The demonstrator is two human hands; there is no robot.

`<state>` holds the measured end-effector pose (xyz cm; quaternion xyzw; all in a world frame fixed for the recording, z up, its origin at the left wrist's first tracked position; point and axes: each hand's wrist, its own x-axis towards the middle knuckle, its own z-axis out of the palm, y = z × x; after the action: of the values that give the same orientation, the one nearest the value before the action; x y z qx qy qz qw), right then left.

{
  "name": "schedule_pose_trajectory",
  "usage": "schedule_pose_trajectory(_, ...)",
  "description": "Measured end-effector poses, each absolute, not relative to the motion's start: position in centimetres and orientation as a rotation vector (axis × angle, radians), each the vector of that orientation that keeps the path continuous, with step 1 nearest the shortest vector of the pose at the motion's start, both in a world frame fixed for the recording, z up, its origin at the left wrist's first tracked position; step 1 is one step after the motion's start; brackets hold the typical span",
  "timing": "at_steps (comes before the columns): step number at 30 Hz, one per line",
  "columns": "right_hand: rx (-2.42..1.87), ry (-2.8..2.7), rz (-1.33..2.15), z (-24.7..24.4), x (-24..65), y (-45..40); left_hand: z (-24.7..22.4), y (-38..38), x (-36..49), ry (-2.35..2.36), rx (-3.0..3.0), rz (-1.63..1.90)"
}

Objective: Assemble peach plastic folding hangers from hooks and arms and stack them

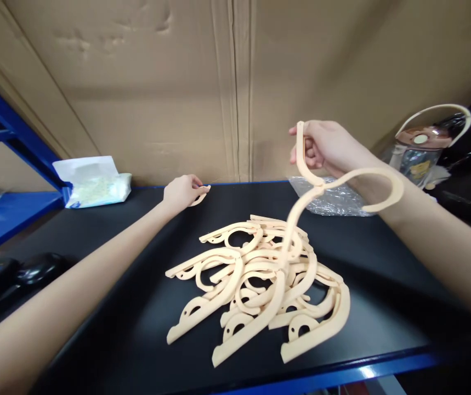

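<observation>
My right hand (pixel 316 144) is raised over the table, its fingers closed on one arm of a beige plastic folding hanger (pixel 296 211). The hanger's hook points right and its other arm hangs down towards me, across the pile. Under it lies a heap of several similar folding hangers (pixel 219 255), overlapping, many folded up. At the table's far edge my left hand (pixel 183 193) has its fingers closed on a beige curved piece (pixel 199 199), which looks like part of another folding hanger; most of it is hidden by the hand.
A crumpled clear plastic bag (pixel 334 200) lies behind my right forearm. A white and green packet (pixel 99 189) stands at the back left. A drink bottle (pixel 420 151) with a loop handle is at the right. Cardboard (pixel 157 99) walls the back; a blue frame (pixel 17 126) is at left.
</observation>
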<state>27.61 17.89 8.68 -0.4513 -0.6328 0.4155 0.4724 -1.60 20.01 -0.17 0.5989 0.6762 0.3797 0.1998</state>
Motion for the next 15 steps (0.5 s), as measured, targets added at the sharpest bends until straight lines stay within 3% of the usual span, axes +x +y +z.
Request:
schedule_pose_trajectory(5,-0.861,-1.302,1.212,8.6,26.2,18.1,1.1,17.3,1.1,1.632,1.634,1.096)
schedule_pose_trajectory(10,-0.815,-1.410,1.084,5.9,25.0,18.4,3.2,12.4,4.0,0.961,1.180,0.912)
schedule_pose_trajectory(12,-0.863,-1.575,0.887,4.9,24.8,18.6,3.2,11.1,4.5,0.927,1.083,0.991)
schedule_pose_trajectory(15,-0.934,-1.910,0.213,4.2,24.8,18.2,2.4,10.2,4.6,1.040,1.050,1.061)
